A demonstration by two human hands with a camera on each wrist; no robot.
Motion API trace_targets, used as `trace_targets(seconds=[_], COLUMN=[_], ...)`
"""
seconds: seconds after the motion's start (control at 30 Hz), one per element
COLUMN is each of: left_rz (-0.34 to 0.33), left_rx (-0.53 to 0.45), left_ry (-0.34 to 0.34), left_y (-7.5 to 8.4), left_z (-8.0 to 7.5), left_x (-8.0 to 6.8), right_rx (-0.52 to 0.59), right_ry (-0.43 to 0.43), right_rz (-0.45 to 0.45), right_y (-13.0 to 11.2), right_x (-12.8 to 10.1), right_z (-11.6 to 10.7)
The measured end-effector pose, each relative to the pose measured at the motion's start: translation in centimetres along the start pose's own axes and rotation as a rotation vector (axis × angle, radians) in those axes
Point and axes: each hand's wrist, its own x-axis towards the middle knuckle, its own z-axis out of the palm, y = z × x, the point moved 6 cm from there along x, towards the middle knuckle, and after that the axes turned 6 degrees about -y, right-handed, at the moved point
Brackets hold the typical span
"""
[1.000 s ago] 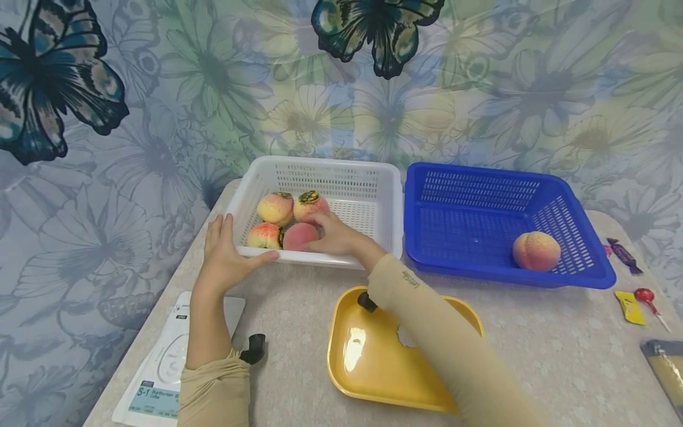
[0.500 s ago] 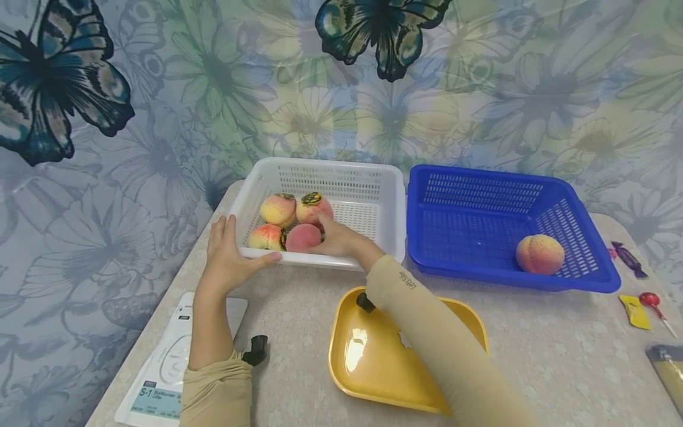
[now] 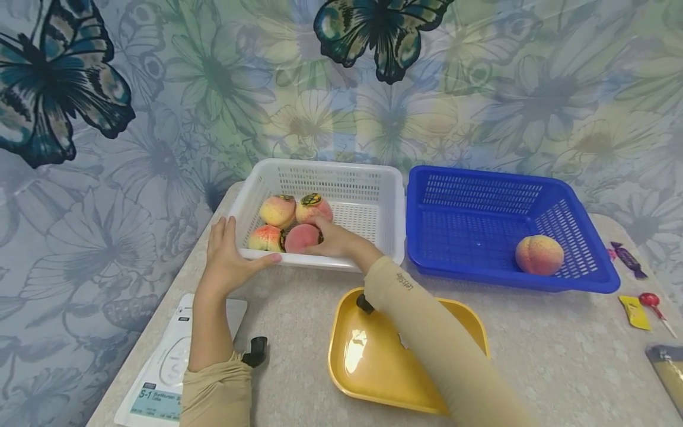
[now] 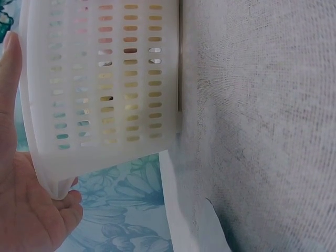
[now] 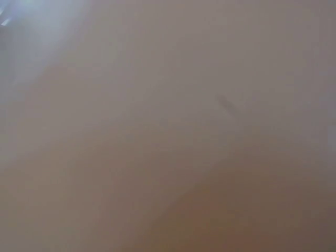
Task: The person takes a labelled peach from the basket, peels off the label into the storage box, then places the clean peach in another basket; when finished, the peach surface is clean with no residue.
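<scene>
In the head view, several peaches lie in the left part of a white basket [image 3: 373, 210]. My right hand [image 3: 341, 240] reaches over the front rim, thumb and fingers around the right side of the front pink peach [image 3: 300, 238]. Beside that peach are a yellow-red peach [image 3: 265, 238], a yellow peach [image 3: 277, 210] and a peach with a dark, yellow-patterned patch [image 3: 313, 209]. At the basket's front left corner rests my left hand [image 3: 226, 258], its thumb along the front rim and its fingers extended on the left side. The right wrist view is blurred.
A blue basket [image 3: 464, 228] with one peach [image 3: 539, 255] stands right of the white one. A yellow tray [image 3: 373, 373] lies under my right forearm. A white packet [image 3: 160, 373] is at left; wrapped candy [image 3: 635, 312] and a lollipop [image 3: 649, 299] at right.
The head view has shifted slightly. Both hands stay in about the same places, with the right hand's fingers moving slightly around the pink peach.
</scene>
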Motion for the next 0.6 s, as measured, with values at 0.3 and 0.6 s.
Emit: trace_targets(seconds=[0.3,0.6], left_rz=[0.002,-0.004], left_rx=[0.002,0.002], left_ry=[0.004,-0.004], left_y=[0.1,0.0], left_z=[-0.1,-0.1], left_x=[-0.1,0.0], right_rx=[-0.068,-0.073], right_ry=[0.055,0.176], right_rz=[-0.012,0.009], right_y=[-0.2,-0.2], right_x=[-0.2,-0.8], right_z=[-0.4,-1.2])
